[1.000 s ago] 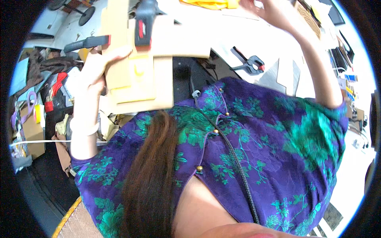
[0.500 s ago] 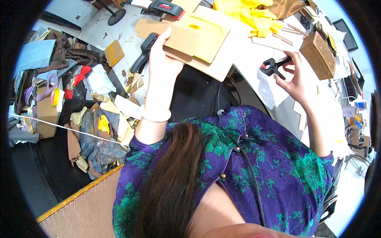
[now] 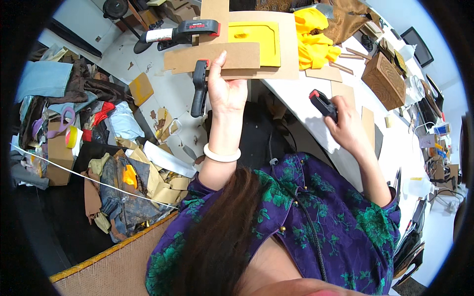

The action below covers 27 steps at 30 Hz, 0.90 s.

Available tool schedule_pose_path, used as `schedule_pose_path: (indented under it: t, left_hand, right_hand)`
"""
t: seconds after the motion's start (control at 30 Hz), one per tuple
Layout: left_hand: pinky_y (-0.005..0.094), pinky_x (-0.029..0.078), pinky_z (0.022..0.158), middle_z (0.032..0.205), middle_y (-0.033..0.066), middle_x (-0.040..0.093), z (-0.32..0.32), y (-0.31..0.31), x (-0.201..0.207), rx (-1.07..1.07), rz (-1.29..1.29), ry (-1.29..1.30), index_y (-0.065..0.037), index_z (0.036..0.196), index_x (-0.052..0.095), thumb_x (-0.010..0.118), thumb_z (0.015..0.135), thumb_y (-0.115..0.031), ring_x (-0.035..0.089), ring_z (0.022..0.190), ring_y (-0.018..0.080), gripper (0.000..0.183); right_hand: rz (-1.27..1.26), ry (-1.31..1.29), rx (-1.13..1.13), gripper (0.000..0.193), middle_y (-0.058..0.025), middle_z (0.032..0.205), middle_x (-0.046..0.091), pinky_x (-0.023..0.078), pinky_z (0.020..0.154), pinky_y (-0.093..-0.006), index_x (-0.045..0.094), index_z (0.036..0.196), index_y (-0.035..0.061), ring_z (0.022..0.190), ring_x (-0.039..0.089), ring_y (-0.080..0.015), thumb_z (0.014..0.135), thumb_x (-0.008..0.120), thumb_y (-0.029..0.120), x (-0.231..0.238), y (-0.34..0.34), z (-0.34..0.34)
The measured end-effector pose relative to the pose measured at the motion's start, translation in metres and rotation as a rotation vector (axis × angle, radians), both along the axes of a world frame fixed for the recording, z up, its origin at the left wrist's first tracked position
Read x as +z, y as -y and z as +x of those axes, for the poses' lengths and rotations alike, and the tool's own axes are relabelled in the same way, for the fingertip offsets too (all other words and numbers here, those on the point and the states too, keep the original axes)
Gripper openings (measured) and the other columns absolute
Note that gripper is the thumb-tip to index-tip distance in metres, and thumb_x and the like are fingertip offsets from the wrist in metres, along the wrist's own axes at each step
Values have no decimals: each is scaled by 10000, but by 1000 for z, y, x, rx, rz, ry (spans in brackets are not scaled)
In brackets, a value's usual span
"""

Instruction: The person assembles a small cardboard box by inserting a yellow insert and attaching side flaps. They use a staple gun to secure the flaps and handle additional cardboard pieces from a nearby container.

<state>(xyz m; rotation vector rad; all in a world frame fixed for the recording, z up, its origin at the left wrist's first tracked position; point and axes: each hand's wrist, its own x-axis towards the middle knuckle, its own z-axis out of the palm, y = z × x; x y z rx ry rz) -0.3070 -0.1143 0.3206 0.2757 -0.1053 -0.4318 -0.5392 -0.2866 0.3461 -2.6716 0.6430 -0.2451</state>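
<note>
My left hand (image 3: 228, 91) grips the near edge of a layered board (image 3: 289, 42), thumb on top and fingers hidden below. On the board lies a yellow panel (image 3: 270, 42) with a rounded raised outline. A brown cardboard strip (image 3: 242, 55) covers its near edge, and an upright cardboard strip (image 3: 214, 11) covers its left side. One black spring clamp (image 3: 199, 91) with red pads bites the near edge beside my thumb. A larger black clamp (image 3: 200, 28) sits on the left side. My right hand (image 3: 348, 130) is closed around another black spring clamp (image 3: 323, 105), apart from the board.
Yellow cloth (image 3: 311, 42) lies on the white table (image 3: 296, 103) past the board. A carved wooden block (image 3: 384, 81) stands to the right, near thin wooden strips. Piled scraps (image 3: 131, 182) and purple scissors (image 3: 64, 121) crowd the left.
My left hand has moved right and the board has turned roughly level. My right hand has moved left and down, its fingers now wrapped around the spring clamp's handles.
</note>
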Motion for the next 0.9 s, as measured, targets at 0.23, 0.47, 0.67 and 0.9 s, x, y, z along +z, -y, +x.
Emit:
schedule_pose_path:
  t: [0.23, 0.47, 0.67, 0.9]
  left_hand:
    - [396, 476, 1049, 1267, 62, 598, -6, 7, 4, 62, -62, 67, -75, 1335, 503, 661, 911, -107, 574, 1191, 200, 453]
    - [379, 471, 1031, 1239, 50, 616, -28, -13, 21, 102, -10, 169, -42, 1304, 538, 628, 950, -189, 582, 1162, 181, 393]
    - [384, 454, 1034, 1225, 48, 630, -42, -14, 30, 133, 13, 257, -51, 1284, 559, 630, 961, -243, 584, 1154, 189, 383]
    - [416, 440, 1034, 1312, 55, 586, -39, -6, 32, 172, 61, 197, -74, 1346, 514, 640, 956, -315, 549, 1207, 207, 476]
  right_hand:
    - [564, 322, 132, 270, -200, 869, 600, 492, 781, -435, 593, 949, -8, 826, 615, -372, 840, 641, 235, -44, -68, 51]
    - [498, 476, 169, 274, -195, 772, 565, 482, 678, -435, 551, 875, -2, 736, 602, -374, 834, 688, 231, -40, -101, 77]
    - [377, 414, 54, 271, -202, 686, 587, 473, 619, -469, 582, 813, 4, 678, 609, -415, 833, 680, 256, -30, -110, 86]
    - [394, 302, 30, 348, -228, 668, 635, 514, 647, -484, 658, 749, 3, 696, 643, -434, 832, 643, 341, -24, -105, 95]
